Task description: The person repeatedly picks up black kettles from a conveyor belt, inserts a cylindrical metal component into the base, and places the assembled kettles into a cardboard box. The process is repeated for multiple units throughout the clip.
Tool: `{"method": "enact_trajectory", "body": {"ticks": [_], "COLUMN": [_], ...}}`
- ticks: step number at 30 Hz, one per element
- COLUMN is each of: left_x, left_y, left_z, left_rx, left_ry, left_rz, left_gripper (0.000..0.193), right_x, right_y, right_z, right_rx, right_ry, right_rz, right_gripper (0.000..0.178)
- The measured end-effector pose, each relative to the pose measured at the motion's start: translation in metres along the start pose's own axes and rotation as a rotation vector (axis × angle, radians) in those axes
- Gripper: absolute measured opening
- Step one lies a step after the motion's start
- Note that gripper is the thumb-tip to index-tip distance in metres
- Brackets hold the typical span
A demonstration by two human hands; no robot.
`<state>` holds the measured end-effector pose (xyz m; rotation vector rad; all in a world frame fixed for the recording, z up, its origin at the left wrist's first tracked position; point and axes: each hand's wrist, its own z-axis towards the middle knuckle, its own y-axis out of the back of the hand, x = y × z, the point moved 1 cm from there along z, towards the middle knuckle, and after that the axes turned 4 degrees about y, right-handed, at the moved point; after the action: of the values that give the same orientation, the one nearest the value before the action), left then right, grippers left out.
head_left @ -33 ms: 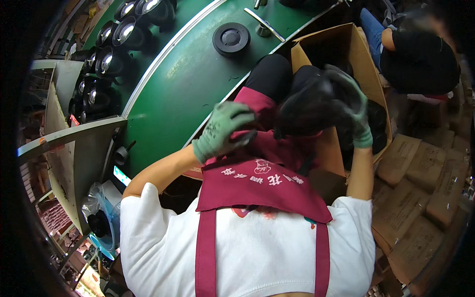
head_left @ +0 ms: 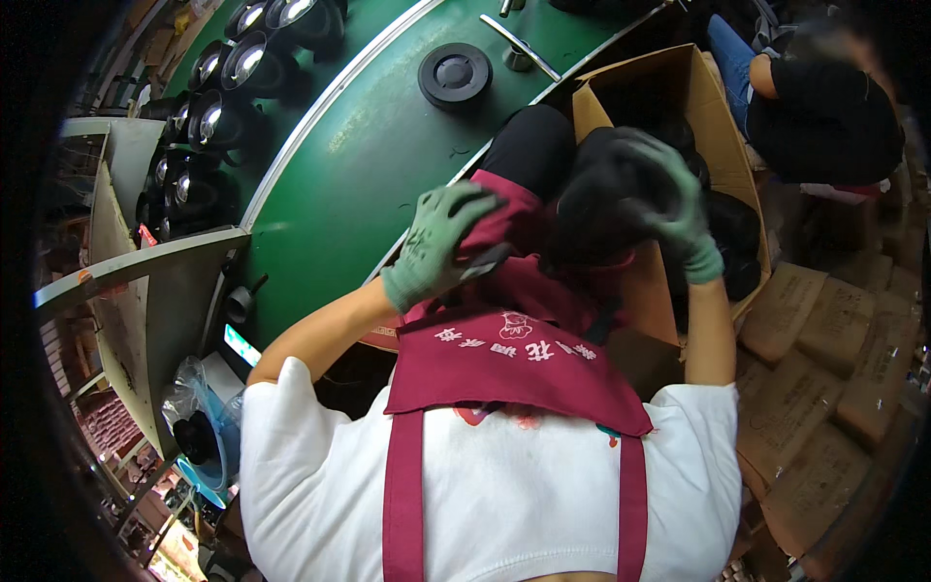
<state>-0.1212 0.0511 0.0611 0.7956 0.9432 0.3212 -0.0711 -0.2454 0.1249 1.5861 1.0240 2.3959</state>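
The gloved fingers (head_left: 456, 209) of the left hand (head_left: 436, 247) are curling shut around a bunched fold of the maroon apron (head_left: 524, 359), pinching the cloth up against the lap. The right hand (head_left: 669, 199), in a matching green glove, is wrapping its spread fingers over the top of a round black part (head_left: 596, 209), gripping it firmly; the part is sitting above the lap, just in front of the open cardboard box (head_left: 713, 107) and touching the raised apron cloth.

To do this wiping or holding step well, as I judge it, the right hand should be keeping the black part steady by its rim while the left is pressing the cloth flat against the surface, not merely bunching it, so that no spot is being skipped and the part is not slipping toward the box.

Beyond the hands, a green conveyor belt (head_left: 339, 184) is curving away, carrying a black round disc (head_left: 455, 75). Shiny glass-fronted black lamps (head_left: 223, 73) are standing in a row along its far edge. A grey metal shelf (head_left: 145, 262) is standing at the left, brown cartons (head_left: 824, 349) are lying stacked at the right, and another person (head_left: 824, 97) in dark clothes is sitting beyond the box.
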Motion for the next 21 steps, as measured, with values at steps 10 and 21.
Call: {"method": "enact_trajectory", "body": {"ticks": [10, 21], "left_x": [0.015, 0.034], "left_y": [-0.089, -0.020], "left_z": [0.022, 0.078], "left_rx": [0.100, -0.135], "left_ry": [0.091, 0.102], "left_rz": [-0.177, -0.167], "left_gripper": [0.092, 0.070], "right_x": [-0.209, -0.181], "right_y": [-0.061, -0.035], "right_z": [0.112, 0.051], "right_rx": [-0.343, 0.028], "right_ry": [-0.280, -0.485], "right_rz": [-0.591, 0.310], "right_gripper": [0.070, 0.046]}}
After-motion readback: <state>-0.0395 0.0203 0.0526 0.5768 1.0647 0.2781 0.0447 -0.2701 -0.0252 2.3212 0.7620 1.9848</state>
